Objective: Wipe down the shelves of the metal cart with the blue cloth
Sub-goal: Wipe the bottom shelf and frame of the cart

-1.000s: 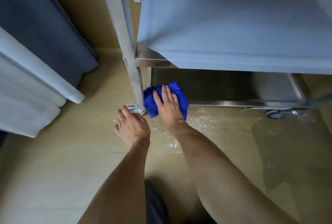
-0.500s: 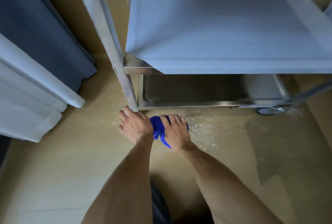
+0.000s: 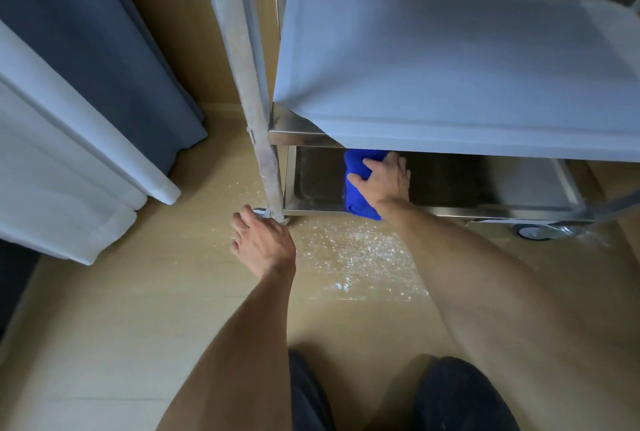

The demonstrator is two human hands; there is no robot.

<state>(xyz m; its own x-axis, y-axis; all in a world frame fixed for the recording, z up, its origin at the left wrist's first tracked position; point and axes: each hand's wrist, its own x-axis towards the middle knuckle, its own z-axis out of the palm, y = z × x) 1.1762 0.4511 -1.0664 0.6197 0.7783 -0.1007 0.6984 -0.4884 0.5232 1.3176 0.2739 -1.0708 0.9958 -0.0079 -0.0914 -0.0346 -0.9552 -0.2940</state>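
Note:
The metal cart stands in front of me, its upright post (image 3: 258,112) at centre left. Its middle shelf (image 3: 450,60) is covered by a pale film. Under it lies the bottom steel shelf (image 3: 502,188). My right hand (image 3: 382,179) reaches under the middle shelf and presses the folded blue cloth (image 3: 356,188) flat on the left part of the bottom shelf, fingers spread; the fingertips are partly hidden by the shelf above. My left hand (image 3: 263,243) rests on the floor by the cart's front left caster (image 3: 260,213), fingers relaxed, holding nothing.
White crumbs or powder (image 3: 349,250) are scattered on the tan floor before the cart. A caster (image 3: 530,231) shows at the right. A dark curtain (image 3: 104,50) and a white panel (image 3: 69,160) stand to the left. My knees are at the bottom edge.
My right hand has lifted the cloth off the floor in front of the cart and moved it forward onto the bottom shelf. My left hand stays on the floor by the post.

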